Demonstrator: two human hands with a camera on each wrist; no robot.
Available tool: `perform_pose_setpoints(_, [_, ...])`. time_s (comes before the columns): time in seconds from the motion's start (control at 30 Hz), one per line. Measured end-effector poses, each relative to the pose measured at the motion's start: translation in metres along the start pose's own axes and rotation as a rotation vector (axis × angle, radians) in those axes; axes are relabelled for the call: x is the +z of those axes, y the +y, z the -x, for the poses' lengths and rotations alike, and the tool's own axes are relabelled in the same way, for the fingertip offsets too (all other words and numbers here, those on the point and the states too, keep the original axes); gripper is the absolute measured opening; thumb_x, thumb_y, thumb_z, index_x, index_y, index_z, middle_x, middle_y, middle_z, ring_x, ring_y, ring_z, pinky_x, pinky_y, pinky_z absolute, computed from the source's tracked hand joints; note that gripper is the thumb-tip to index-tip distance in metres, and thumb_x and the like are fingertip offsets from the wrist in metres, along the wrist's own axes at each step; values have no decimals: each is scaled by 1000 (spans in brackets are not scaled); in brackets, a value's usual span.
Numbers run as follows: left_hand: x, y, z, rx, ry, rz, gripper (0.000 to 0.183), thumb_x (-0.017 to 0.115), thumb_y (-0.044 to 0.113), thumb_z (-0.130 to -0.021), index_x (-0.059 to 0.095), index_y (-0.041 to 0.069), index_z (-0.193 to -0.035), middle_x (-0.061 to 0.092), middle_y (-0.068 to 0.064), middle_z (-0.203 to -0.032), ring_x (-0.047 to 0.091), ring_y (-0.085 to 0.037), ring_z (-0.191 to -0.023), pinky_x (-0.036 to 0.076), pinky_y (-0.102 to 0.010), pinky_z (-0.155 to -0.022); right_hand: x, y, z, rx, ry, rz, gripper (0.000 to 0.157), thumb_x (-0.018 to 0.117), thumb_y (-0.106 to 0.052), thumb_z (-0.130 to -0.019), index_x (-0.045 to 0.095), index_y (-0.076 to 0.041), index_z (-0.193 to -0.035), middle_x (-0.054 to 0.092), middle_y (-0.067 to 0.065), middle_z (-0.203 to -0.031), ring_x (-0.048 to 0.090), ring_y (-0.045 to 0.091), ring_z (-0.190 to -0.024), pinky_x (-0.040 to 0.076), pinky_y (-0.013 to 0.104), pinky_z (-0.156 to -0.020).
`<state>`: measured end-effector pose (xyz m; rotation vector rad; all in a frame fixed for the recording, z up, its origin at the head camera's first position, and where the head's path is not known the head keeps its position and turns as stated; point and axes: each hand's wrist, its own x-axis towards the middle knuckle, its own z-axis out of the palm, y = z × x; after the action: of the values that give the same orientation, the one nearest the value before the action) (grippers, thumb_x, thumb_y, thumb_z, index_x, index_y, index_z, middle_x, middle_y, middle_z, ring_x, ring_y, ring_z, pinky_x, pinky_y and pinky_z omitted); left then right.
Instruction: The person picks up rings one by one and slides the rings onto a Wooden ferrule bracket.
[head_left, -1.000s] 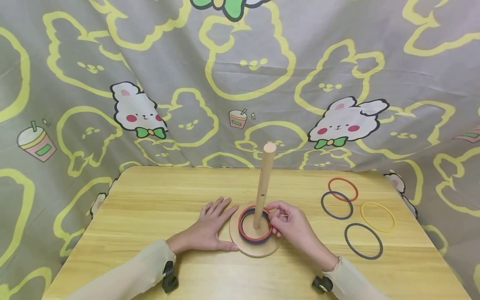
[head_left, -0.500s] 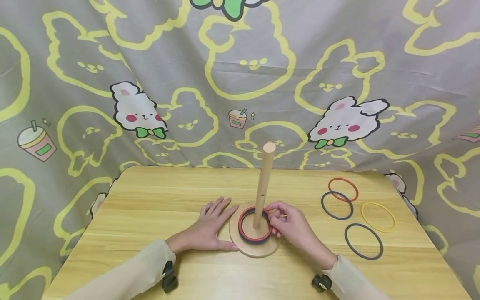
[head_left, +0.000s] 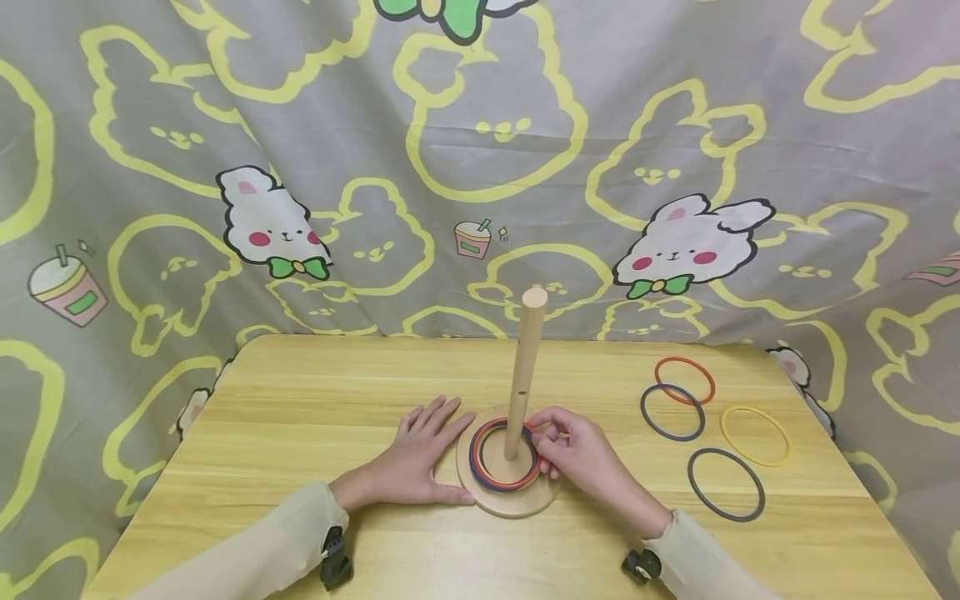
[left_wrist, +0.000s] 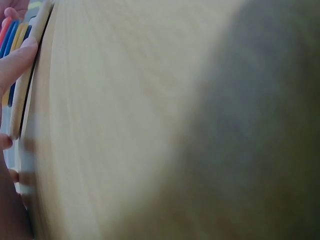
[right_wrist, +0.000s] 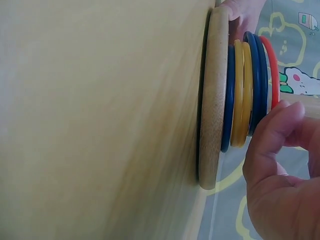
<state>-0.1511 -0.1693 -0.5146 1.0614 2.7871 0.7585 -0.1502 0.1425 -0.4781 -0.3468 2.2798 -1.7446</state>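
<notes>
A wooden peg [head_left: 527, 358] stands upright on a round base [head_left: 513, 505]. Rings lie stacked around the peg's foot: a red ring [right_wrist: 273, 65] on top, then blue rings [right_wrist: 256, 85], yellow rings [right_wrist: 243, 100] and a lowest blue ring [right_wrist: 227, 115]. My right hand [head_left: 583, 454] pinches the red ring at the stack's right side; its fingers partly hide the rings there. On the left, my left hand [head_left: 412, 465] lies with fingers spread beside the base. Its thumb [left_wrist: 17, 62] touches the base edge in the left wrist view.
Right of the stand, a loose red ring [head_left: 705, 369] and a blue ring [head_left: 643, 417] overlap. Near them lie a yellow ring [head_left: 784, 437] and a dark grey-blue ring [head_left: 697, 487]. Behind the wooden table [head_left: 300, 392] hangs a patterned curtain [head_left: 360, 125].
The stacked rings have shifted; a blue edge now shows left of the red ring, and yellow shows inside. My right hand has shifted slightly with them; my left hand keeps its place.
</notes>
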Motion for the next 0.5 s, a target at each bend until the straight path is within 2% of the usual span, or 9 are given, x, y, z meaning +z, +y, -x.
perform_pose_setpoints(0.23, [0, 0, -1, -29, -30, -11, 116, 79, 72, -87, 32, 9, -172, 19, -25, -177, 11, -50, -163, 12, -75, -121, -1, 1, 1, 10, 15, 4, 23, 69, 0, -102, 70, 3, -125, 65, 7, -82, 66, 20, -63, 56, 28, -53])
perform_pose_setpoints(0.5, [-2, 3, 0, -28, -25, 3, 115, 80, 70, -87, 32, 9, -172, 19, -25, -177, 11, -51, -162, 12, -76, -121, -5, 1, 4, 41, 34, 43, 21, 68, -4, -104, 72, -1, -124, 66, 9, -86, 67, 21, -67, 56, 27, -55])
